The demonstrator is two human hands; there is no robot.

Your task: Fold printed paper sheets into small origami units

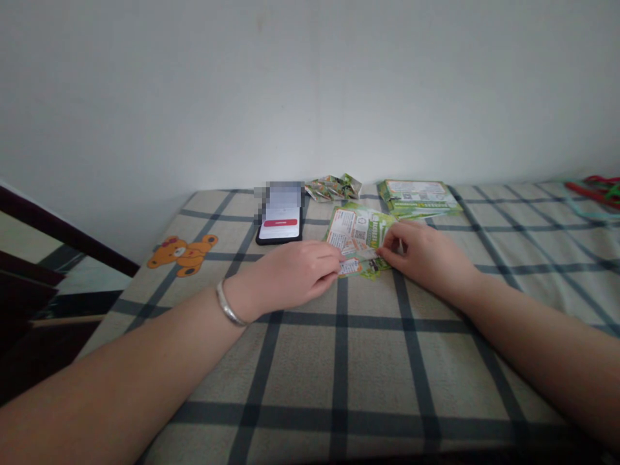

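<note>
Between my hands is a small printed packet [361, 252], with pale, orange and green patches. My left hand [300, 271], below a silver bangle [227, 303], closes its fingers on the packet's left end. On the other side my right hand [421, 255] pinches its right edge between thumb and fingertips. Under and behind the packet lies a flat green-and-white printed package [343, 223] with a square code on it. The overlap hides where the two separate. Just beyond my left hand, a phone [279, 226] lies face up with its screen lit.
Crumpled green-and-orange packets [334, 188] lie against the wall [310, 90]. A stack of green printed packages [419, 197] is at the back right. Red and green items [603, 187] sit at the far right. A checked cloth [300, 368] with a bear picture [184, 255] covers the surface.
</note>
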